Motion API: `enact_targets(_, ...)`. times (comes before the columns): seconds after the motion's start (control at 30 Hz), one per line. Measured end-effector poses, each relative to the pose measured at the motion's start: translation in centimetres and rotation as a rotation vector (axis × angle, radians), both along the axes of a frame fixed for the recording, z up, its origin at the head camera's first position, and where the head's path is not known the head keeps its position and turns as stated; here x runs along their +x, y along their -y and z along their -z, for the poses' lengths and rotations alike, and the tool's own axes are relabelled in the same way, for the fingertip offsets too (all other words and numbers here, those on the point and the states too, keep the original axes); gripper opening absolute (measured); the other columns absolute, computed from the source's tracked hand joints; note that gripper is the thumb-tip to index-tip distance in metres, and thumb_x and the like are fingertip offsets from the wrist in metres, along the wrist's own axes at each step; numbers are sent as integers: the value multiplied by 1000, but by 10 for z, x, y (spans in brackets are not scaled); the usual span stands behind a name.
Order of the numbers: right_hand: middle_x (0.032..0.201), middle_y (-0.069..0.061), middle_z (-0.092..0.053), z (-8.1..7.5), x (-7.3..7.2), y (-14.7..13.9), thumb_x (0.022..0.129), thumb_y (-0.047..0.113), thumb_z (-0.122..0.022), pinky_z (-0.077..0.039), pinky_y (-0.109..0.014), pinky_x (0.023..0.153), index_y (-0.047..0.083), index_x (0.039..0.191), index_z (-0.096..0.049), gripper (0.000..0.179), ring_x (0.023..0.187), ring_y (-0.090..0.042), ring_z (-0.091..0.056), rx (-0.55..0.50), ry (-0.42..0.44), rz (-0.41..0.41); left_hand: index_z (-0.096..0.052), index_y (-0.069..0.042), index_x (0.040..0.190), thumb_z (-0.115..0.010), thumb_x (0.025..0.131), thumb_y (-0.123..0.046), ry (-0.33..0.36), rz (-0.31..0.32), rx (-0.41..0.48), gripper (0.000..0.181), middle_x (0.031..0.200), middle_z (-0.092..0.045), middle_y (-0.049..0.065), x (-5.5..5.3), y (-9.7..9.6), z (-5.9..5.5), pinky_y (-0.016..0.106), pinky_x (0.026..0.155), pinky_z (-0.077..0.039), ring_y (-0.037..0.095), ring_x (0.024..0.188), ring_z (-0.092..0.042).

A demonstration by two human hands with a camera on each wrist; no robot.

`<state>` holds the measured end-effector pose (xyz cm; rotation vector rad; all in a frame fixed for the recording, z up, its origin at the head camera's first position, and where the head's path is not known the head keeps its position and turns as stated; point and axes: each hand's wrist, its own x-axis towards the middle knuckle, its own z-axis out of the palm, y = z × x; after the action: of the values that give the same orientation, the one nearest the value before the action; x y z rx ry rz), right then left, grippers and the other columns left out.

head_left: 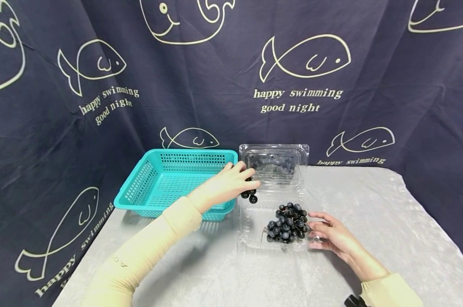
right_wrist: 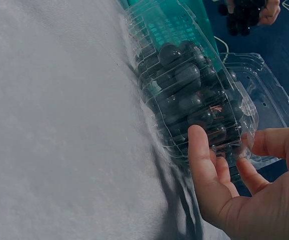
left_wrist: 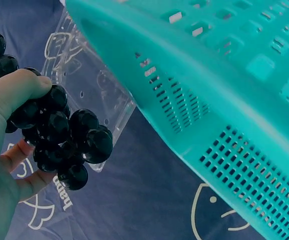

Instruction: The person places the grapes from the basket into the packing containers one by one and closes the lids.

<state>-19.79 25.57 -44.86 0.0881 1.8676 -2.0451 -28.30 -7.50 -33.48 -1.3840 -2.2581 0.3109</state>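
A small bunch of dark grapes (left_wrist: 54, 130) hangs from my left hand (head_left: 225, 187), whose thumb and fingers grip it. It is above the space between the teal basket (head_left: 139, 209) and the clear plastic box (head_left: 250, 238). In the left wrist view, the basket's wall is right beside these grapes, apart from them. A larger heap of dark grapes (head_left: 287, 224) lies in the box, toward its right side. My right hand (head_left: 331, 236) rests its spread fingertips against the box's right wall. In the right wrist view, its thumb (right_wrist: 199, 145) touches the clear side.
The box's hinged clear lid (head_left: 273, 164) stands raised behind it, near the dark fish-printed curtain (head_left: 224, 94). A pale grey cloth (head_left: 369, 204) covers the table. Something small and black (head_left: 354, 300) shows beside the right sleeve.
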Motion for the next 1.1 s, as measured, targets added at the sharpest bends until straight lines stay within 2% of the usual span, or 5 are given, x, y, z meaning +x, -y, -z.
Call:
enact_targets(0.23,102,0,-58,0,0,0,93,10,-54,-54,-48,83,3,135,-36,45,90,-18,-59,7,3,1,-53,-29,103,-46,86,9,-20,48,15,42,104,-50,-3,2,-7,10,33,69,-37,22,92,-44)
enact_targets(0.5,102,-1,-57,0,0,0,93,11,-55,-54,-48,82,2,136,-35,48,90,-19,-60,11,2,0,-52,-29,107,-52,89,5,-4,76,-5,38,109,-51,-2,4,-12,18,52,92,-42,22,95,-44)
enact_targets(0.63,102,-1,-57,0,0,0,93,11,-55,-54,-47,82,3,135,-37,46,90,-19,-59,10,0,2,-52,-30,110,-55,90,0,10,71,-41,36,116,-51,-3,3,-17,24,45,86,-44,21,100,-43)
enact_targets(0.77,102,-1,-57,0,0,0,93,11,-55,-54,-48,82,4,134,-38,44,90,-18,-59,6,3,3,-51,-30,110,-56,90,-5,10,88,-61,33,116,-50,-3,2,-22,30,34,71,-40,20,99,-43)
enact_targets(1.1,102,-1,-57,0,0,0,93,11,-55,-54,-47,82,5,133,-39,44,90,-18,-59,4,-1,3,-52,-34,112,-50,89,-2,-31,144,-64,39,110,-51,-5,4,-29,44,30,70,-37,16,93,-43)
